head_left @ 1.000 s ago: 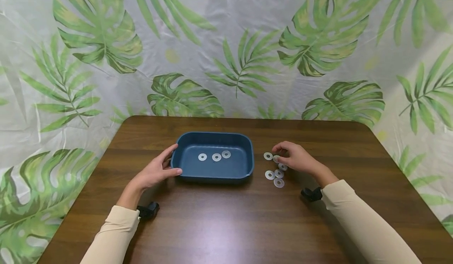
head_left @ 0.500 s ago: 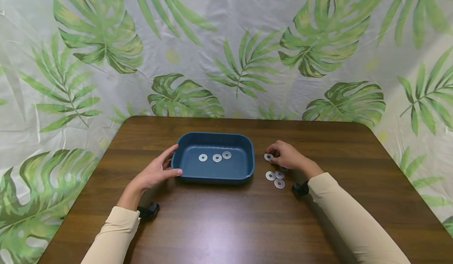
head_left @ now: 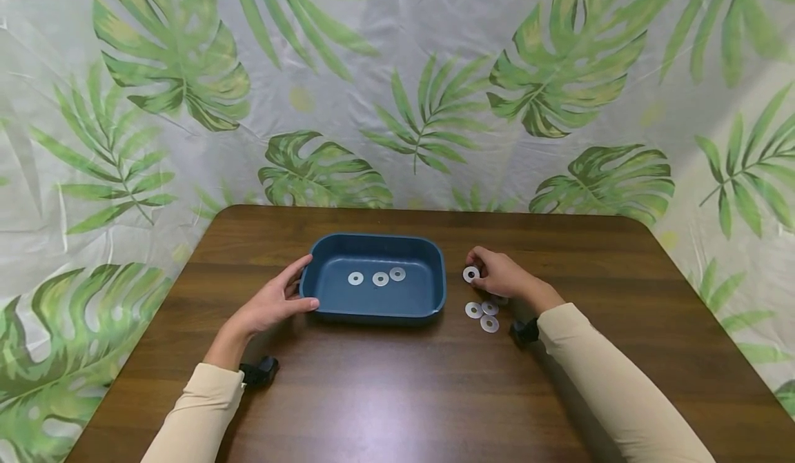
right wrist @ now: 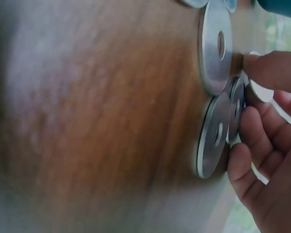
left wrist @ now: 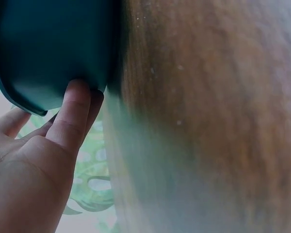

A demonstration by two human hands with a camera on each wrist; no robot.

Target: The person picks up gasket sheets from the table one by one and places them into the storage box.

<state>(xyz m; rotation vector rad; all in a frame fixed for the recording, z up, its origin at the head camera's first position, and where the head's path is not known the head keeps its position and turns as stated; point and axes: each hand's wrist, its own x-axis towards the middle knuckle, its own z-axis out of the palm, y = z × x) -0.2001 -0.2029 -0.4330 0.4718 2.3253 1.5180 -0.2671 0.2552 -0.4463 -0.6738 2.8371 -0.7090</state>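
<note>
A dark blue rectangular tray (head_left: pixel 375 317) stands on the wooden table with three flat metal washers (head_left: pixel 355 279) on its floor. My left hand (head_left: pixel 273 303) holds the tray's left end, thumb at the near corner and index finger at the far one. In the left wrist view the thumb (left wrist: pixel 72 114) lies against the tray's outer wall (left wrist: pixel 53 48). To the right of the tray, my right hand (head_left: pixel 503 275) pinches a washer (head_left: pixel 471 274) between thumb and fingers. The right wrist view shows this washer (right wrist: pixel 262 91) partly hidden behind the thumb.
Several loose washers (head_left: pixel 489 323) lie in a cluster just in front of the right hand, some overlapping. One is partly under the hand. A leaf-patterned cloth (head_left: pixel 428 104) hangs behind the table's far edge (head_left: pixel 484 212).
My right hand has shifted left from the middle of the washers to the leftmost far one and has pinched it. The left hand and the tray have stayed in place.
</note>
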